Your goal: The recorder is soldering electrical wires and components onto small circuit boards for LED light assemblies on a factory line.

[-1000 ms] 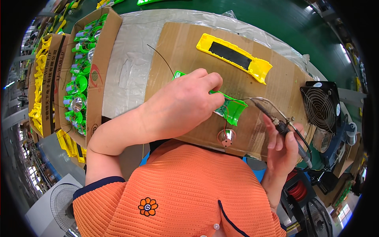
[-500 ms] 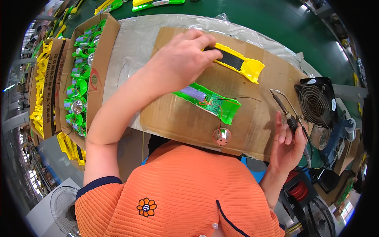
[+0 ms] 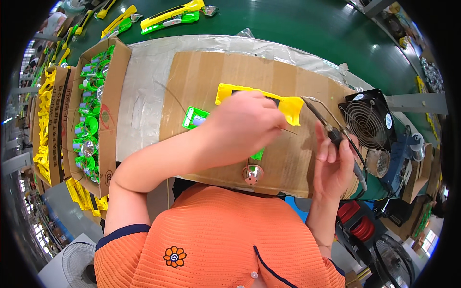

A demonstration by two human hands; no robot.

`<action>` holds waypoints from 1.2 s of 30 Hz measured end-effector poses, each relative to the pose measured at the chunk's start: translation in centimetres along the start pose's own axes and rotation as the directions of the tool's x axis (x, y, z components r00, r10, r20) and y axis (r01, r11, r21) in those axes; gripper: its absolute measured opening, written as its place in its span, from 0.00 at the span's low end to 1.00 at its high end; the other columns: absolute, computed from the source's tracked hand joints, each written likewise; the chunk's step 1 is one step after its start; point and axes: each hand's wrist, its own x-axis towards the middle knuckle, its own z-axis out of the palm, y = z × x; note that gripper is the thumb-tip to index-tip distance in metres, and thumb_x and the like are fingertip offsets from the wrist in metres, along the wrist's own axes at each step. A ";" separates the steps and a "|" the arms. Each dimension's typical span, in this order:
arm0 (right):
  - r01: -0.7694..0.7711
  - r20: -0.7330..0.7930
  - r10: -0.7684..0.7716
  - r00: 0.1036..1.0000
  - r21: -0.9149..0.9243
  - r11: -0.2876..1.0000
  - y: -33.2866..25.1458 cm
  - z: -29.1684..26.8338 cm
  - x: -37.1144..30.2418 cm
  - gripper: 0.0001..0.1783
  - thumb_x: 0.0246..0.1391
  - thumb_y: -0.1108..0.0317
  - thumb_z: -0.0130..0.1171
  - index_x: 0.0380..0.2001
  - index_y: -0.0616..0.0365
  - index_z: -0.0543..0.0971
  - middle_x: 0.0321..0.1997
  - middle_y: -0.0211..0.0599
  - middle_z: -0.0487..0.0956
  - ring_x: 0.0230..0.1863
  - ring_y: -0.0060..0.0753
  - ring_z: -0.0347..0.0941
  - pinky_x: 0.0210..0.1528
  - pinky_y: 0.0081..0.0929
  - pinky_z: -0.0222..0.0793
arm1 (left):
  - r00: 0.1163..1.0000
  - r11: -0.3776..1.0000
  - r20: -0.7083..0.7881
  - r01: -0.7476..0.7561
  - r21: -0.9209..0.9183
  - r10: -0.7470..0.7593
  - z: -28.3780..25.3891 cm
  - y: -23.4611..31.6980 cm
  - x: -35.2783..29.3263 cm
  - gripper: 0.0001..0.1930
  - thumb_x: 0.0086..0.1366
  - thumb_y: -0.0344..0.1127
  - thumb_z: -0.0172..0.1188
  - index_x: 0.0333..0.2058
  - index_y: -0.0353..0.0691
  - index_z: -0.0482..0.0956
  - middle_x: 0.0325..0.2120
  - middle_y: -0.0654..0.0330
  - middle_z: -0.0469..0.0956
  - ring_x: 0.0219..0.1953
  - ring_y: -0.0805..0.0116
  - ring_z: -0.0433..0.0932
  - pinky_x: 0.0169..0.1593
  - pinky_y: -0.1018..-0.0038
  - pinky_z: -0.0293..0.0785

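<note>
A small factory work line for putting plastic gadgets together. A long green table (image 3: 307,29) covered with a cardboard sheet (image 3: 230,77), an open cardboard box (image 3: 108,110) packed with green parts (image 3: 89,120), and stacks of yellow plastic shells (image 3: 41,125) beside it. More yellow and green pieces (image 3: 168,14) laid out farther along, a small black fan (image 3: 367,125) at the table edge, and a soldering iron (image 3: 331,132) held in the right hand (image 3: 336,168).

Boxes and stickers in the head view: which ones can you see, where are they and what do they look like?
Open cardboard box: left of the work board, brown, red printing, filled with green parts.
Second cardboard box: further left, brown, holds yellow parts.
Round labels: on the black fan's corners at right, white.
No screens in view.
</note>
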 end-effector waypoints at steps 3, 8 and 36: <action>0.010 0.151 -0.018 0.988 0.052 0.999 1.1 -0.6 1.0 0.05 0.62 0.71 0.53 0.39 0.56 0.69 0.31 0.39 0.77 0.24 0.26 0.68 0.56 0.42 0.70 | 0.943 0.975 -0.261 0.221 0.028 -0.206 -1.9 -0.6 -2.0 0.05 0.57 0.29 0.63 0.33 0.40 0.82 0.32 0.59 0.81 0.38 0.60 0.78 0.44 0.67 0.74; -0.037 0.128 0.044 0.991 -0.060 0.998 1.9 0.4 1.5 0.05 0.62 0.74 0.53 0.38 0.58 0.67 0.32 0.44 0.78 0.26 0.25 0.70 0.36 0.32 0.75 | 0.783 0.836 -0.292 0.526 -0.159 -0.549 -1.2 -2.0 -4.3 0.05 0.58 0.26 0.61 0.34 0.37 0.81 0.32 0.58 0.79 0.34 0.62 0.79 0.39 0.71 0.76; -0.250 0.115 0.310 0.944 -0.366 0.896 -0.9 -0.9 -0.9 0.08 0.56 0.81 0.56 0.36 0.63 0.67 0.26 0.39 0.74 0.23 0.26 0.72 0.31 0.33 0.79 | 0.950 0.999 0.310 0.039 -0.024 -0.030 -1.9 -3.4 0.7 0.04 0.58 0.28 0.58 0.27 0.38 0.81 0.27 0.56 0.74 0.32 0.55 0.77 0.37 0.63 0.75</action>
